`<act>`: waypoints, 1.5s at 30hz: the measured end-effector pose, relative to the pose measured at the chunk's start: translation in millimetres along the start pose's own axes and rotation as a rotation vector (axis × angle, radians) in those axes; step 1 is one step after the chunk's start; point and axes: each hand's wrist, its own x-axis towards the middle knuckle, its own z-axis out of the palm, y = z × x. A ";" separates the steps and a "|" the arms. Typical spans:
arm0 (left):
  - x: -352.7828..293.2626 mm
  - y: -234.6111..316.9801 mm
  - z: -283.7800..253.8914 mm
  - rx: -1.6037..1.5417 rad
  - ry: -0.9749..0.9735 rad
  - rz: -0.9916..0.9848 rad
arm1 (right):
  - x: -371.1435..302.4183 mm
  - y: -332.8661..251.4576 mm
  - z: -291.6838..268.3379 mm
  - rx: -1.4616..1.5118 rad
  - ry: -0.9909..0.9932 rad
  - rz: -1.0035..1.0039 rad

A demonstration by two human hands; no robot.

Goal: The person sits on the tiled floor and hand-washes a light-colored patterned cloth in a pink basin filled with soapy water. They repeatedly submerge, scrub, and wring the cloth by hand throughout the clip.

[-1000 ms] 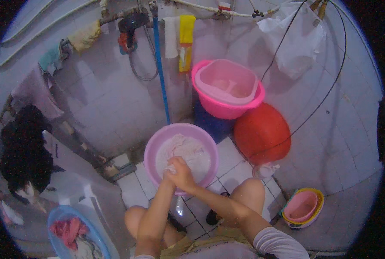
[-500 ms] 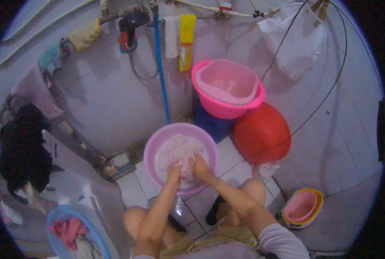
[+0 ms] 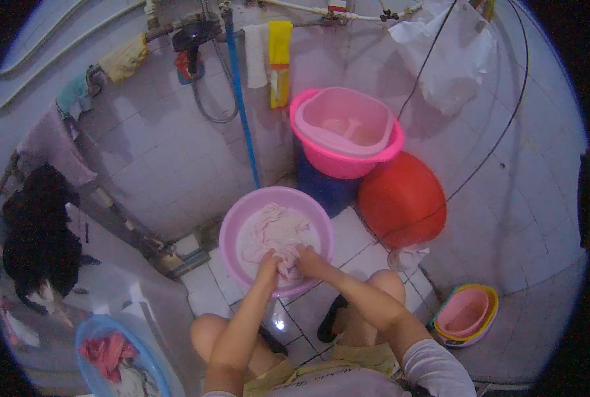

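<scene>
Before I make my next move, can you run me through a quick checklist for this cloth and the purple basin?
1. Left hand gripping the pale pink cloth: ok.
2. Right hand gripping it too: ok.
3. Cloth inside the purple basin: ok, no part hangs over the rim.
4. Basin upright on the tiled floor: ok.
5. Red basin apart from the purple one: ok.
6. Stains on the cloth: cannot tell, too blurred.

Right hand blurry in outline

Left hand curls near right hand.
</scene>
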 end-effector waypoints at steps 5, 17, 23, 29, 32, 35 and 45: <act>14.9 -14.6 -10.4 -0.052 -0.016 0.011 | 2.5 1.5 0.8 0.012 0.005 0.033; 15.0 -19.1 -19.2 -0.072 -0.021 -0.018 | 7.5 21.4 22.1 0.075 0.108 -0.081; 8.6 -18.8 -9.0 -0.057 -0.014 -0.002 | 4.2 23.0 17.7 0.093 0.079 -0.035; 13.3 -23.1 -14.2 -0.025 -0.012 -0.008 | 4.9 24.7 18.3 0.094 0.038 -0.049; 3.6 -15.9 -5.0 -0.030 0.001 -0.026 | 10.7 35.9 24.7 0.082 0.040 -0.069; 13.9 -23.7 -17.3 -0.054 0.002 -0.015 | -3.3 7.5 4.7 0.092 0.020 -0.037; 20.3 -32.9 -17.7 -0.064 0.002 0.009 | 9.6 25.0 18.7 0.076 0.017 0.029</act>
